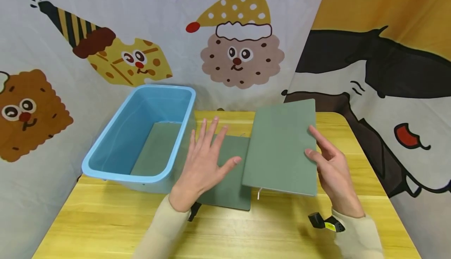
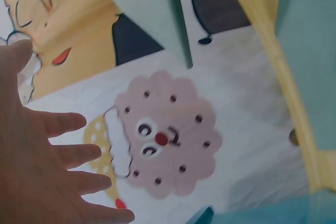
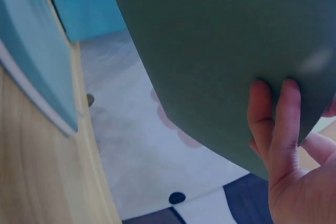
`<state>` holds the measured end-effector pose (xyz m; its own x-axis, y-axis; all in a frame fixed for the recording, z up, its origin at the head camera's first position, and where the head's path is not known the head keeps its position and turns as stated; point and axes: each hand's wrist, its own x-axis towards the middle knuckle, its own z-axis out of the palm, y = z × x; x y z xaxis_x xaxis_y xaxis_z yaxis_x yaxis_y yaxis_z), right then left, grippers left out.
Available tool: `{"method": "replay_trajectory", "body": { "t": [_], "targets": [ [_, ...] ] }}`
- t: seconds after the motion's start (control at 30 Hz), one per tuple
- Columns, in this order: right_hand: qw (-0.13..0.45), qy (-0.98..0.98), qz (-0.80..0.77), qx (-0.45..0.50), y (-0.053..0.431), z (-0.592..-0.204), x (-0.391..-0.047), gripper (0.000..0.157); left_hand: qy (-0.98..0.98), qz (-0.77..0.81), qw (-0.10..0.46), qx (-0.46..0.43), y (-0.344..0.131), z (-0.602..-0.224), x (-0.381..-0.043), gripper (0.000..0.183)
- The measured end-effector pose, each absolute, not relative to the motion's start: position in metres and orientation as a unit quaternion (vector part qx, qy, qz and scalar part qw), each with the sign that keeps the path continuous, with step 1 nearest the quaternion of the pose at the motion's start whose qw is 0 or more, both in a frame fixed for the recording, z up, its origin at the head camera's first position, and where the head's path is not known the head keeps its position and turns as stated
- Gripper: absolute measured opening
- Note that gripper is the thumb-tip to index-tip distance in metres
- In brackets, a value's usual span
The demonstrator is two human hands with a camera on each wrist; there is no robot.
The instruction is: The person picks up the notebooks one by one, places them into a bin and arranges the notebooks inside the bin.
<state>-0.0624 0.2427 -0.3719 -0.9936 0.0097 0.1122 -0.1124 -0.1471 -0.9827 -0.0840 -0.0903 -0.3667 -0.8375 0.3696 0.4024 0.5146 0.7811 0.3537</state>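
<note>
1. Your R hand [image 1: 334, 172] is pinching the raised notebook [image 1: 282, 149] by its R edge above the worktop [image 1: 278, 227], prob. keeping its cover clear.
2. Your L hand [image 1: 204, 161] is hovering, fingers spread, nr. the lower notebook [image 1: 234, 186].

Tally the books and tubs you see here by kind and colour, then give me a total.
Green books: 3 visible (held book, table book, tub book)
Blue tubs: 1 (blue tub)
Total: 4
</note>
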Motion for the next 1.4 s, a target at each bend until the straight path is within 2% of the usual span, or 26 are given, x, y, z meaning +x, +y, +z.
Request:
{"method": "replay_trajectory", "body": {
  "t": [0.73, 1.13, 1.4],
  "targets": [
    [0.069, -0.597, 0.797, 0.063, 0.189, -0.343, -0.068, 0.059, -0.933, -0.220, 0.250, -0.133, -0.185, -0.336, -0.070, 0.097],
    [0.060, -0.597, 0.795, 0.091, 0.152, -0.339, -0.073, 0.062, -0.935, -0.229, 0.267, -0.041, -0.251, -0.334, -0.060, 0.092],
    [0.052, -0.578, 0.807, 0.110, 0.126, -0.332, -0.075, 0.064, -0.938, -0.239, 0.248, 0.040, -0.300, -0.345, -0.055, 0.084]
  ]
}}
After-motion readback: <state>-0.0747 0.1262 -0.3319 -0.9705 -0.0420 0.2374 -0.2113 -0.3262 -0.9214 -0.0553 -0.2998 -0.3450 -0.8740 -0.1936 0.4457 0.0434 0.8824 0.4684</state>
